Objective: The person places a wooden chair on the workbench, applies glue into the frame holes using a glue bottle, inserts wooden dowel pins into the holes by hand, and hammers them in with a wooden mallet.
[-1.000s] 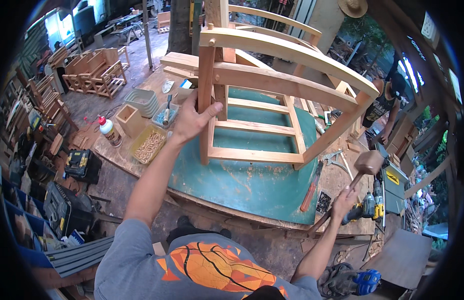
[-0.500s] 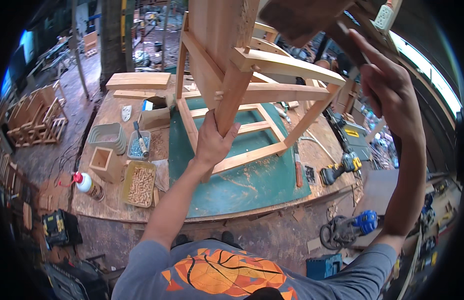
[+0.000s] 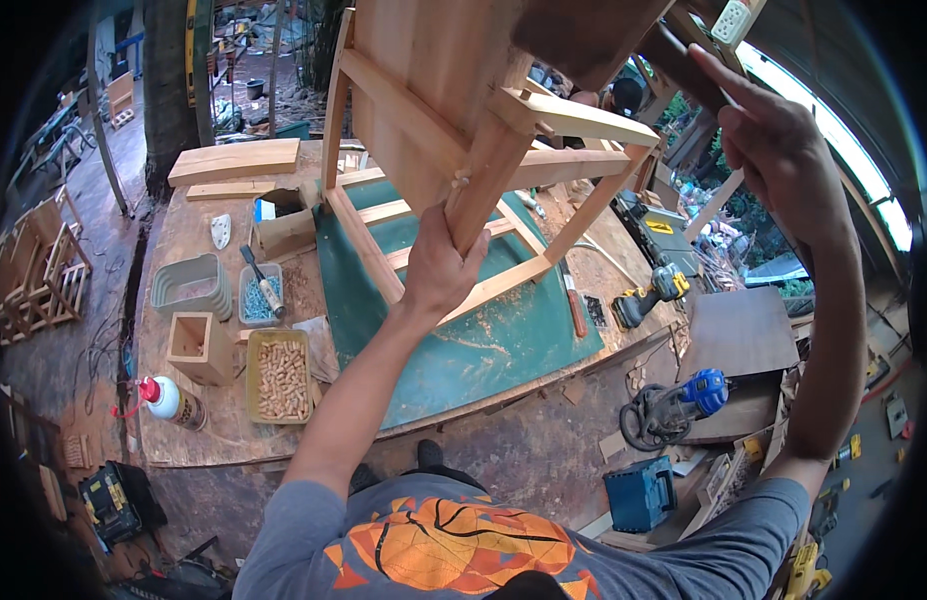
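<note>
Raised since the earlier frame from low at my right, the mallet (image 3: 583,40) now crosses my sight of the chair (image 3: 488,180). Its head is dark, blurred and cut off at the upper edge, so I cannot tell whether it touches the wood. My right hand (image 3: 778,150) is clenched round the handle, index finger stretched along it. My left hand (image 3: 438,270) grasps the chair's near left post low down, and together with my forearm it hides the foot of that post. Left of the post, a broad panel (image 3: 413,75) runs up out of view; a co-worker (image 3: 626,95) on the far side shows only in part.

The chair stands on a mat (image 3: 473,370) in the middle of the table (image 3: 233,440). A dusty strip of mat lies between the chair's near rail and the table's near edge, which bows toward me. Left of my forearm stand a tub (image 3: 279,419) of dowels (image 3: 281,378), a box (image 3: 219,352) and a bottle (image 3: 163,398); a drill (image 3: 648,300) lies near the right edge.

Pale, smooth wood forms the chair, with straight rails and round pegs (image 3: 460,180) poking from the post. The mat is green, the tub yellowish, the box square and open-topped, the bottle white with a red cap.
</note>
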Demonstrator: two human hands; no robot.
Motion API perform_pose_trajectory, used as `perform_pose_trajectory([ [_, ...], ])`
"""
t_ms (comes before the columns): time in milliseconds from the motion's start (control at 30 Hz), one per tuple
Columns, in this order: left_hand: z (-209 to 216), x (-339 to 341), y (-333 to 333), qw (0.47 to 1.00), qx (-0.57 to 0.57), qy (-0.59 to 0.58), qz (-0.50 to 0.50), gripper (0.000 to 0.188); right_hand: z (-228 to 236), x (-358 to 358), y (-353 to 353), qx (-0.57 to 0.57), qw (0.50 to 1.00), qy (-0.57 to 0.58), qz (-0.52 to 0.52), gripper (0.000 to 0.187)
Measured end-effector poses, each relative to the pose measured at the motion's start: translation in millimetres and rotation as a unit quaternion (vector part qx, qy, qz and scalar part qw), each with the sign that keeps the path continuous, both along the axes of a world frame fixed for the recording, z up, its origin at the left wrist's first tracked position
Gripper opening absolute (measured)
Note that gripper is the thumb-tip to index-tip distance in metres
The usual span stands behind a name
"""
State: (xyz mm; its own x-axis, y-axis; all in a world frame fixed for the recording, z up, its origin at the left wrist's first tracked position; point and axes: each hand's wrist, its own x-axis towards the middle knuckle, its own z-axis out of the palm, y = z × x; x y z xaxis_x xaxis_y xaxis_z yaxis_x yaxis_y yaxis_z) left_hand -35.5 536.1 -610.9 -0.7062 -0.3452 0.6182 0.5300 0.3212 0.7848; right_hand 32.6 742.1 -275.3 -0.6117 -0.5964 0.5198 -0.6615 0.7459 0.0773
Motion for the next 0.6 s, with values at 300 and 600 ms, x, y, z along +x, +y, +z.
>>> perform_pose_trajectory([
  [300, -3, -1, -2, 1.000, -0.018, 0.020, 0.007, 0.052, -2, 2, -5, 0.029, 0.997, -0.073, -0.021, 0.053],
  [600, -1, 0, 0, 1.000, -0.019, -0.023, 0.003, 0.055, -17, 3, -2, -0.026, 0.997, -0.065, 0.012, 0.051],
])
